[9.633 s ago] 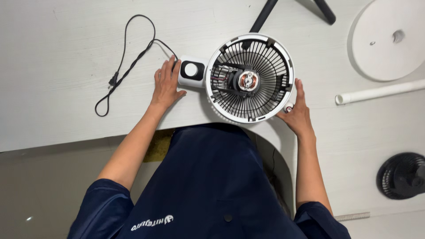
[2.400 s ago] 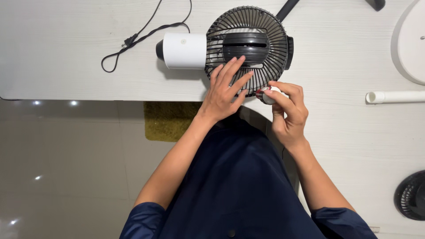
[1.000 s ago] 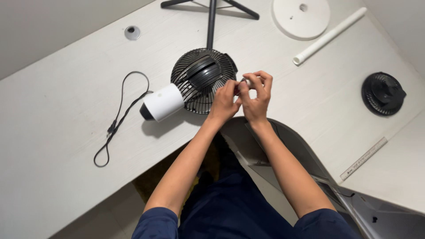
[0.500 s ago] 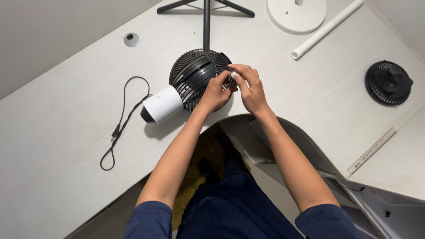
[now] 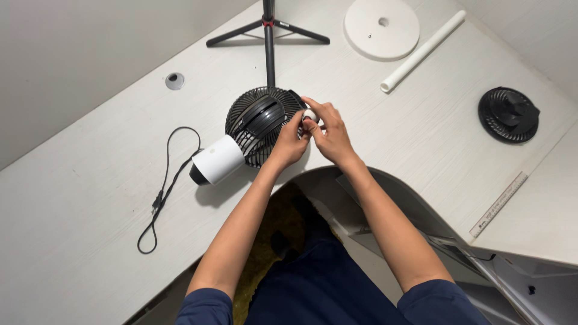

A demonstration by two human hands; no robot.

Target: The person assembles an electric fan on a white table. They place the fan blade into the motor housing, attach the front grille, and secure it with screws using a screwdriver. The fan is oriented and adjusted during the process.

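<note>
The person is working at the right edge of the fan [image 5: 256,125], which is lying grille-up on the desk [image 5: 90,198]. Both hands are meeting there. The right hand [image 5: 330,133] is pinching a small white piece [image 5: 309,114] in its fingertips, right against the fan's dark rim. The left hand [image 5: 291,143] is curled just beside it, fingertips touching the same piece and the rim; how tightly it is gripping cannot be told.

A moment ago the hands were holding the piece a little off the fan, nearer the person. Now they are pressing in close to the rim, so it looks like the piece is being fitted or turned at that spot. The fan itself is lying the same way as half a second ago.

The fan's white neck [image 5: 218,160] is sticking out to its left, and the cord [image 5: 164,186] is trailing farther left. A tripod [image 5: 268,33] is standing behind the fan. A white disc [image 5: 382,27] and a white tube [image 5: 423,50] are lying far behind and right of the fan. A second black grille [image 5: 508,114] is resting well to the right.
</note>
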